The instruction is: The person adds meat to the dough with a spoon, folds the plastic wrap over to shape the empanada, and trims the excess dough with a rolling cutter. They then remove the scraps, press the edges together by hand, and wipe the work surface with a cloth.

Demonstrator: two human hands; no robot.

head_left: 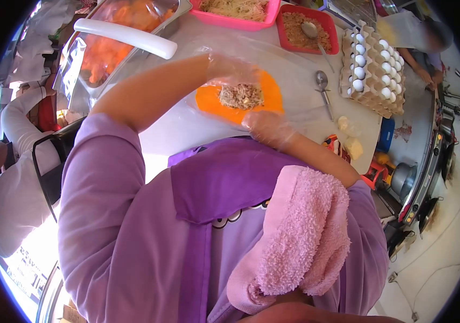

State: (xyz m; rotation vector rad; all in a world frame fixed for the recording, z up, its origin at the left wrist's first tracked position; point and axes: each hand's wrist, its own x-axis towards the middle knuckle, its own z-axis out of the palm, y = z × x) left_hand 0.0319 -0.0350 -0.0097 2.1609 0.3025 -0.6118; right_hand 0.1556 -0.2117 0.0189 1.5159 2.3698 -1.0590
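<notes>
A flat orange dough round (211, 101) lies on clear plastic on the table, with a heap of shredded brownish filling (240, 96) in its middle. My left hand (233, 70), in a clear plastic glove, reaches over the far edge of the dough; its fingers are blurred and partly hidden. At the near edge, my right hand (266, 127), also gloved, is curled with its fingers against the dough. A metal spoon (322, 86) lies to the right on the table.
An egg tray (372, 72) stands at the right. Behind are a red tub of filling with a spoon (309, 31) and a pink tub of pale shreds (235, 11). A metal tray of orange dough (127, 16) with a white rolling pin (125, 37) sits back left. Another person (421, 59) works at far right.
</notes>
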